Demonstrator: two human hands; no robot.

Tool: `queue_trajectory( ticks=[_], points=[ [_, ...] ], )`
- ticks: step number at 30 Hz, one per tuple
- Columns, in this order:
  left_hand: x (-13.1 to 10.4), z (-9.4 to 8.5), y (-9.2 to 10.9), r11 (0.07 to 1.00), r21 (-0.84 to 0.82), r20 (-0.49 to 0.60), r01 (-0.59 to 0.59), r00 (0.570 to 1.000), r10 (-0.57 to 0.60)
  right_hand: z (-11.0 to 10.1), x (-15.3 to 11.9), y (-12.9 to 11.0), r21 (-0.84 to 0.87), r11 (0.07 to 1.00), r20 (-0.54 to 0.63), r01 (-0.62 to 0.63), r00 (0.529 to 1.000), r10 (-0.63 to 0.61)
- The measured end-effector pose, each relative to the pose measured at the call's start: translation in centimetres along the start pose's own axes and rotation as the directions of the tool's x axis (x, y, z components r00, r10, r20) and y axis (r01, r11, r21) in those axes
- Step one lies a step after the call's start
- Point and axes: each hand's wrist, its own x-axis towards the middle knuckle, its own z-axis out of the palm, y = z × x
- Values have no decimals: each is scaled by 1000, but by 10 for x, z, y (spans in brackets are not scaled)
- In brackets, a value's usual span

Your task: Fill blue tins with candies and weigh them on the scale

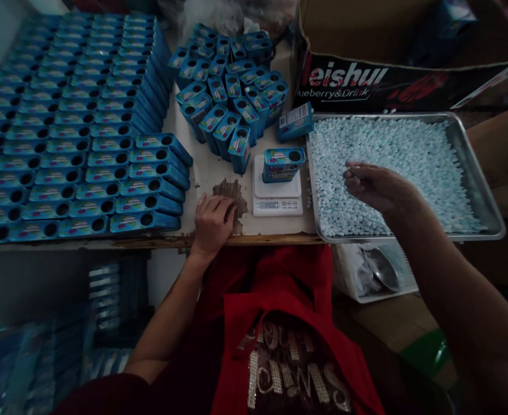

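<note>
My left hand (213, 223) rests at the table's front edge, its fingers loosely curled together with nothing seen in them. Over the metal tray (481, 178) of small pale-blue candies (413, 155) is my right hand (372, 185), fingertips pinched together; whatever they hold is too small or hidden to make out. A blue tin (283, 164) stands upright on the white digital scale (277, 206), between my hands. Another blue tin (295, 122) lies tilted behind it, touching the tray's left side.
Rows of blue tins (76, 129) cover the left of the table, with a looser cluster (226, 86) at the back middle. A black-printed cardboard box (392, 83) stands behind the tray. Below the table edge, a bin (353, 271) holds a metal scoop (381, 269).
</note>
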Motion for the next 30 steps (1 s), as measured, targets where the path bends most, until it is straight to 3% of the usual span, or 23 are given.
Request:
queue_trajectory(
  ticks=[6,8,11,14,17,21,23,25,30],
  points=[
    [-2,-1,2,1000,-19,-3,-14,1000,14,27,-3,-22,-38,999,69,-27,997,30],
    [-3,-1,3,1000,-27,9,-14,1000,14,39,-6,-30,-129,990,142,63,989,-44],
    [-3,0,3,999,-42,23,-15,1000,16,61,-9,-40,-275,931,315,242,937,-150],
    [-3,2,3,998,-53,-7,-28,1000,27,83,-4,-50,-398,848,447,351,881,-155],
    [-3,2,2,998,-45,-38,-44,998,43,98,7,-60,-549,702,497,454,852,-162],
    [-4,0,2,999,-48,11,-16,1000,16,107,17,-72,-720,348,556,601,799,-230],
    [-4,-1,2,999,-44,27,-6,1000,7,107,21,-75,-752,223,570,620,782,-253],
    [-3,-2,2,999,-47,31,-6,999,7,104,24,-76,-739,207,586,641,764,-271],
    [-3,-2,2,997,-76,28,13,1000,-11,100,31,-78,-703,288,590,651,759,-276]
  ],
)
